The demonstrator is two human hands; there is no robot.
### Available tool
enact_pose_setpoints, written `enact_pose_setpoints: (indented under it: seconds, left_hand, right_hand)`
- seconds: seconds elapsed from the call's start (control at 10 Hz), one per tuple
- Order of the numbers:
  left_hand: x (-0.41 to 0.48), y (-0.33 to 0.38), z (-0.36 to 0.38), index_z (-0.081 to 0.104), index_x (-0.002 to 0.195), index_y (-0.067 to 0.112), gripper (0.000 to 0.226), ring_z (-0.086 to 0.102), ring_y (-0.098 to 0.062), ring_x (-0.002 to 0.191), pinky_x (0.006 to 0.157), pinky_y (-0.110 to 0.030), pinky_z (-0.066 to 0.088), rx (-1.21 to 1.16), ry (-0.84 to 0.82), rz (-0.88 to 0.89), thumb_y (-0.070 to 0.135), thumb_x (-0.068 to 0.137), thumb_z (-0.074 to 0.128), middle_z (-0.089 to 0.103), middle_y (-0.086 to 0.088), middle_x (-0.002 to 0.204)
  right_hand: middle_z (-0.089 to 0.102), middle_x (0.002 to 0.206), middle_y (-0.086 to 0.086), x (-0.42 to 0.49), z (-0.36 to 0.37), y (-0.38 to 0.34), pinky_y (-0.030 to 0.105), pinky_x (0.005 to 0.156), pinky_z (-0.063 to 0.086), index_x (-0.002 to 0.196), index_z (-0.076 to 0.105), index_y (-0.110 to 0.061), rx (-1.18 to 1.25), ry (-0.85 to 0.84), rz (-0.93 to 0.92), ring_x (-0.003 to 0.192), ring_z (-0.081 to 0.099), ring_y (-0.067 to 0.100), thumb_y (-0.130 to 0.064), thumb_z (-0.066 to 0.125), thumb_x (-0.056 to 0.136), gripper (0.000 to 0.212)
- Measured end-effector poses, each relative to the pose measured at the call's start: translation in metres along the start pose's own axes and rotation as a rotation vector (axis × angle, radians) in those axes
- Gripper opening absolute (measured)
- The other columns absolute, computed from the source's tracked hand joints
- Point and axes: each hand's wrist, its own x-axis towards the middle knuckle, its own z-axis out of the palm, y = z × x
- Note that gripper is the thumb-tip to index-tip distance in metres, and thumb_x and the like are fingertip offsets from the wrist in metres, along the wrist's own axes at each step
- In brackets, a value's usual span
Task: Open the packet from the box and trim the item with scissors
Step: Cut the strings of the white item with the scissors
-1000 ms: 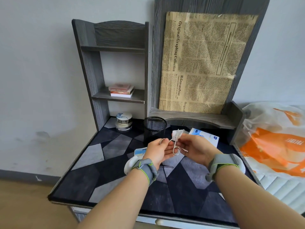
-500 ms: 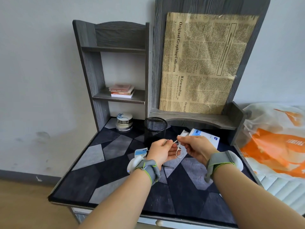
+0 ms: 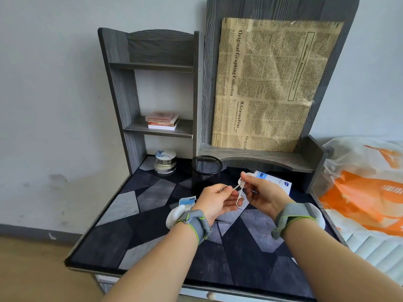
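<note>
- Box (image 3: 275,182) lies on desk (image 3: 150,194) behind right hand (image 3: 265,194); mesh cup (image 3: 206,172) beside it, contents unseen.
- Left hand (image 3: 214,202) grips scissors (image 3: 239,194) by one ring.
- Right hand pinches white item (image 3: 241,181) at the blades.

You get soft, even daylight and faint shadows on the desk (image 3: 152,192); the shelf (image 3: 122,83) bows from lens distortion, and the scissors (image 3: 239,196) look slightly blurred.
</note>
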Motion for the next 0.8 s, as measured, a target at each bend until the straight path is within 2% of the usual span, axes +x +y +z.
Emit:
enact_pose_setpoints:
  seconds: [0.1,0.2,0.3,0.4,0.5,0.6,0.7,0.8]
  left_hand:
    - [-0.0005,-0.0003,-0.0022,0.059,0.081,0.005,0.025,0.069,-0.011,0.057,0.060,-0.021,0.058,-0.014,0.007,-0.007,0.013,0.099,0.042,0.066,-0.014,0.080]
    - [-0.0016,0.0011,-0.0052,0.058,0.081,0.005,0.026,0.069,-0.010,0.057,0.060,-0.021,0.058,-0.026,0.011,-0.010,0.013,0.099,0.042,0.065,-0.014,0.080]
    - [-0.0020,0.0017,-0.0043,0.058,0.080,0.005,0.026,0.069,-0.012,0.058,0.062,-0.022,0.059,-0.039,-0.001,-0.010,0.012,0.099,0.042,0.066,-0.014,0.080]
    - [-0.0024,0.0009,-0.0026,0.059,0.081,0.005,0.026,0.070,-0.012,0.059,0.063,-0.022,0.059,-0.019,-0.011,-0.009,0.012,0.099,0.042,0.068,-0.012,0.078]
    - [-0.0018,-0.0006,-0.0027,0.059,0.080,0.005,0.026,0.069,-0.011,0.059,0.063,-0.022,0.058,-0.028,0.009,-0.006,0.012,0.099,0.043,0.067,-0.012,0.079]
    - [-0.0013,-0.0015,-0.0036,0.060,0.080,0.005,0.025,0.068,-0.011,0.058,0.064,-0.023,0.058,-0.058,0.053,0.002,0.013,0.098,0.045,0.067,-0.011,0.077]
    - [0.0006,-0.0009,-0.0032,0.061,0.082,0.005,0.021,0.068,-0.011,0.056,0.060,-0.022,0.059,-0.094,0.125,0.038,0.011,0.096,0.048,0.063,-0.010,0.078]
    - [0.0025,0.0004,-0.0006,0.059,0.083,0.005,0.013,0.067,-0.014,0.054,0.056,-0.023,0.059,-0.103,0.186,0.077,0.006,0.094,0.051,0.056,-0.008,0.072]
  right_hand:
    - [0.060,0.073,0.001,-0.0006,-0.0010,-0.0005,0.012,0.045,0.045,0.081,0.064,-0.012,0.022,-0.021,-0.024,0.062,0.049,0.007,-0.010,0.070,0.080,0.006]
    - [0.062,0.079,0.003,-0.0021,-0.0026,-0.0030,0.012,0.051,0.047,0.087,0.065,-0.008,-0.004,-0.063,-0.018,0.067,0.051,0.007,-0.004,0.067,0.081,0.007]
    - [0.058,0.072,0.003,-0.0012,-0.0014,-0.0040,0.012,0.045,0.045,0.080,0.064,-0.008,0.001,-0.015,-0.017,0.060,0.048,0.007,-0.006,0.071,0.079,0.007]
    - [0.052,0.059,-0.001,0.0008,-0.0004,-0.0040,0.012,0.040,0.040,0.075,0.062,-0.011,0.019,0.054,-0.023,0.051,0.043,0.006,-0.016,0.077,0.074,0.016]
    - [0.056,0.063,0.001,-0.0002,-0.0005,-0.0040,0.012,0.041,0.042,0.076,0.062,-0.010,0.031,0.050,-0.048,0.055,0.047,0.007,-0.012,0.075,0.076,0.013]
    - [0.060,0.072,0.004,-0.0033,-0.0006,-0.0048,0.012,0.046,0.047,0.077,0.062,-0.008,0.018,-0.002,-0.056,0.064,0.052,0.009,-0.001,0.068,0.080,0.011]
    - [0.059,0.071,0.006,-0.0057,-0.0016,-0.0019,0.013,0.049,0.051,0.076,0.058,-0.007,-0.047,-0.012,-0.037,0.063,0.053,0.011,0.005,0.066,0.080,0.015]
    - [0.059,0.068,0.004,-0.0063,0.0000,0.0020,0.014,0.051,0.049,0.075,0.061,-0.009,-0.086,0.017,-0.042,0.060,0.051,0.010,-0.005,0.068,0.082,0.011]
